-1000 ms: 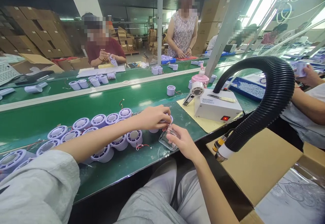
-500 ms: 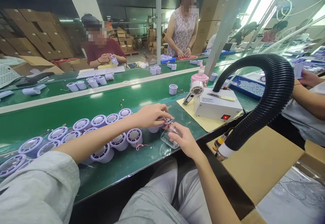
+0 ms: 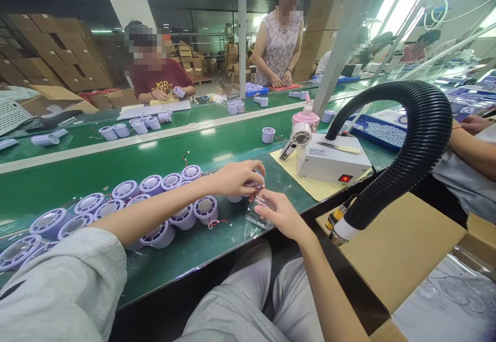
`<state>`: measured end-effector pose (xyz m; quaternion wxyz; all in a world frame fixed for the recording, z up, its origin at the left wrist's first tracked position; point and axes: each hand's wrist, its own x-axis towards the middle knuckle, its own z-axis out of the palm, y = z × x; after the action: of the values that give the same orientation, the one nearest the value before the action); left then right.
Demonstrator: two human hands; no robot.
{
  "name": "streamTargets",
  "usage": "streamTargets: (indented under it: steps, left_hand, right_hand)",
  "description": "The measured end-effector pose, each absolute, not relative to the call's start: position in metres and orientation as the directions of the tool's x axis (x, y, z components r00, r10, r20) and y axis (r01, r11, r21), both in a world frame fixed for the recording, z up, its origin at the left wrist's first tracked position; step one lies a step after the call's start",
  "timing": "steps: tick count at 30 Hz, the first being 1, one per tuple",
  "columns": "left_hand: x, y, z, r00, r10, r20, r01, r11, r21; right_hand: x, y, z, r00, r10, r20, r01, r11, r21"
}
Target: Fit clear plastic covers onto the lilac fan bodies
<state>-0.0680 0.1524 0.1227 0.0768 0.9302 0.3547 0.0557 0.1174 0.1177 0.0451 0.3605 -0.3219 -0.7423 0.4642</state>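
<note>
With the left hand [image 3: 236,177] pinching a lilac fan [image 3: 253,181] in its fingertips at 3 o'clock of the cluster [image 3: 151,183] and the right hand [image 3: 284,217] nipping a clear bag [image 3: 260,213] at the fan's 5 o'clock, by the belt's [image 3: 174,151] near edge, a slack pinch could drop either off it.

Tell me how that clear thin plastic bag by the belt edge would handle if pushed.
Probably floppy: the clear thin plastic bag looks creased where the right hand pinches it. Likely light and slippery, being glossy film against the smooth green conveyor belt.
</note>
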Motion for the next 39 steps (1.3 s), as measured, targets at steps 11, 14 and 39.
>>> streamTargets:
  steps: [11,14,39]
  left_hand:
    - [-0.072,0.161,0.121,0.636,0.77,0.059,0.727,-0.623,0.289]
    - [-0.071,0.164,0.119,0.614,0.786,0.072,0.736,-0.602,0.31]
    - [-0.059,0.157,0.103,0.545,0.799,0.252,0.803,-0.585,0.118]
  right_hand:
    - [0.122,0.112,0.046,-0.407,0.86,0.308,0.177,0.405,-0.897]
    - [0.118,0.107,0.048,-0.332,0.895,0.297,0.242,0.385,-0.89]
    - [0.109,0.12,0.028,-0.112,0.986,0.123,-0.36,0.075,-0.93]
